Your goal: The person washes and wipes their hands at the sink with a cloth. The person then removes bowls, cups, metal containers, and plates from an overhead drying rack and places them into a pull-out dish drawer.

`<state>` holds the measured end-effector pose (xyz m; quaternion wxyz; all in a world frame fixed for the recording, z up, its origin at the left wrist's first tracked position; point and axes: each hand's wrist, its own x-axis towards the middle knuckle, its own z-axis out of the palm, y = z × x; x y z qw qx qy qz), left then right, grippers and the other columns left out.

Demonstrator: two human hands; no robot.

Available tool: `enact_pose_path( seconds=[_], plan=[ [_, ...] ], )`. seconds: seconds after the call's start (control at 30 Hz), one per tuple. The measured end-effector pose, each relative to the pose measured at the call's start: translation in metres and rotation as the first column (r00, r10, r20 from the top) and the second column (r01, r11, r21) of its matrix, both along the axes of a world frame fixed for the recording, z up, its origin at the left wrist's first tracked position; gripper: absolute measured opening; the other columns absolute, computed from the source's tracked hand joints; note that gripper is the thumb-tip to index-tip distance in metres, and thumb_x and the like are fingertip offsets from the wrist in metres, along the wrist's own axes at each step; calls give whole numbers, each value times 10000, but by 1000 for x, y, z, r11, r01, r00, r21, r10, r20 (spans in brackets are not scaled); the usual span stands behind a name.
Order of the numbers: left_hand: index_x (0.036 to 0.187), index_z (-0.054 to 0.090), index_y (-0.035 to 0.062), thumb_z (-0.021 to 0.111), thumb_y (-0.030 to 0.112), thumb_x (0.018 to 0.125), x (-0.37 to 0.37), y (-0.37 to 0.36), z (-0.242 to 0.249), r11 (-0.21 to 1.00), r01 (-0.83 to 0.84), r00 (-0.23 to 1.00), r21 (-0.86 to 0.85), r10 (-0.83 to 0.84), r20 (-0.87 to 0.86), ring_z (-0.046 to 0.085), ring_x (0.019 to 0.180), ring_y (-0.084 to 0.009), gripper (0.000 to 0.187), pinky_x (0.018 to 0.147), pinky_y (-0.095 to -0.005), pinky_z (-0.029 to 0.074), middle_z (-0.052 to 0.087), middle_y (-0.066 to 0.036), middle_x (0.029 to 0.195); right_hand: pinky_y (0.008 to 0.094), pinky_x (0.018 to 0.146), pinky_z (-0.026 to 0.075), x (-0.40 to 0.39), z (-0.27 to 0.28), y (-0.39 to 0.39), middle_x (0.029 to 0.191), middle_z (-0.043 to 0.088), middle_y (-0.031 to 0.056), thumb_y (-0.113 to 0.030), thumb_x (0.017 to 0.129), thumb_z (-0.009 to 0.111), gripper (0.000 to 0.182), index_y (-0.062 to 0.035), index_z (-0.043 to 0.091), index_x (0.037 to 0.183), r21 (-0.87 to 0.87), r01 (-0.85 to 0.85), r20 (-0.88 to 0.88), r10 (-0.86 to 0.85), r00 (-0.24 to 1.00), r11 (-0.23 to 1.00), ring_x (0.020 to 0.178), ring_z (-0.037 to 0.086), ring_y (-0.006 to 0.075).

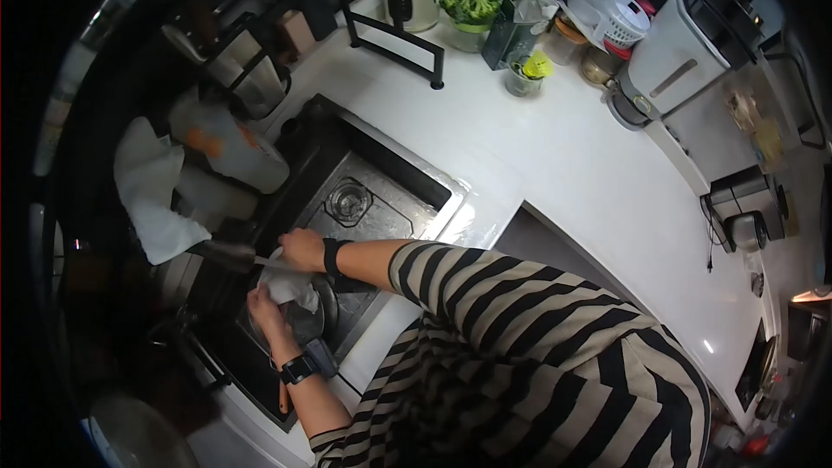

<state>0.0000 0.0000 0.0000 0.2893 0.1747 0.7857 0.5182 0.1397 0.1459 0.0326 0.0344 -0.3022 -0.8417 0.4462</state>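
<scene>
A wet-looking white cloth (293,288) is bunched over the near-left part of the dark sink (394,147). My right hand (302,250), with a black band on its wrist, grips the cloth's upper side. Lower down, my left hand (263,306) has its fingers closed on the cloth's left edge; a dark watch is on that wrist. The faucet (230,255) reaches in from the left, with its end close to both hands. Beneath and beside the cloth lies a round metal pan or lid (327,312), partly hidden. The sink drain (349,201) shows above my right hand.
Behind the sink stand a large bottle (238,152) and a hanging white towel (152,191). A black metal rack (438,65), a bowl of broccoli (470,4), a small cup (523,80) and a white appliance (674,61) stand on the white counter (555,147).
</scene>
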Motion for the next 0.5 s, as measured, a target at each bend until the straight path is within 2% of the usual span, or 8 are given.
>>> enact_pose_path(
  seconds=[0.1, 0.23, 0.27, 0.33, 0.37, 0.43, 0.47, 0.5],
  plan=[
    [1031, 532, 20, 455, 314, 911, 53, 16, 31, 834, -317, 774, 452, -48, 631, 563, 912, -195, 327, 801, -368, 467, 584, -84, 912, 431, 840, 436, -9, -12, -25, 1054, 552, 262, -275, 702, 617, 432, -9, 559, 1037, -112, 58, -266, -87, 960, 992, 1019, 529, 383],
    [1051, 510, -36, 407, 483, 893, 48, 11, 24, 626, -235, 497, 743, -580, 646, 545, 863, -230, 552, 818, -364, 433, 578, -111, 931, 414, 845, 434, -6, -5, -15, 1069, 552, 223, -339, 740, 614, 472, -16, 546, 1078, 97, 37, -326, -3, 945, 995, 1005, 531, 379],
    [1051, 504, -49, 410, 476, 889, 58, 14, 33, 738, -420, 514, 529, -287, 808, 536, 858, -256, 557, 829, -384, 421, 578, -127, 897, 406, 811, 455, -20, -21, -10, 1027, 589, 193, -359, 730, 636, 448, -22, 591, 1021, 78, 57, -339, -27, 941, 995, 956, 564, 355],
    [1047, 493, -58, 445, 471, 849, 41, 7, -4, 816, -400, 300, 418, -314, 901, 498, 999, -300, 566, 907, -430, 373, 551, -170, 982, 411, 731, 481, -8, -3, -16, 957, 608, 174, -296, 748, 604, 316, -29, 632, 913, 129, 134, -357, -80, 931, 982, 866, 592, 344],
    [1064, 487, -36, 435, 506, 828, 52, 18, 10, 896, -416, 254, 154, -48, 966, 466, 1073, -317, 593, 966, -447, 332, 536, -175, 1063, 437, 707, 465, -12, -11, -14, 874, 616, 154, -293, 719, 638, 262, -48, 627, 811, 225, 108, -385, -14, 923, 968, 805, 580, 353],
    [1107, 507, 58, 423, 523, 832, 61, 31, 9, 839, -362, 220, 406, -347, 912, 456, 1135, -283, 547, 991, -448, 325, 530, -144, 1165, 390, 763, 443, -5, -17, -11, 855, 613, 117, -178, 651, 621, 176, -72, 636, 791, 610, 29, -403, 278, 872, 792, 843, 528, 316],
    [1095, 522, 72, 422, 512, 855, 58, 39, 0, 825, -352, 326, 442, -335, 884, 512, 1071, -253, 511, 949, -430, 378, 571, -118, 1104, 377, 807, 423, 4, -14, -11, 853, 614, 97, -144, 634, 608, 181, -77, 648, 797, 586, -36, -399, 327, 857, 809, 903, 504, 308],
    [970, 579, 100, 453, 430, 872, 55, 41, 3, 736, -468, 167, 489, -469, 867, 588, 909, -249, 367, 820, -377, 469, 612, -110, 991, 384, 818, 421, 15, -6, -14, 843, 614, 90, -126, 621, 618, 199, -70, 654, 808, 548, -35, -417, 310, 855, 835, 923, 494, 316]
  ],
)
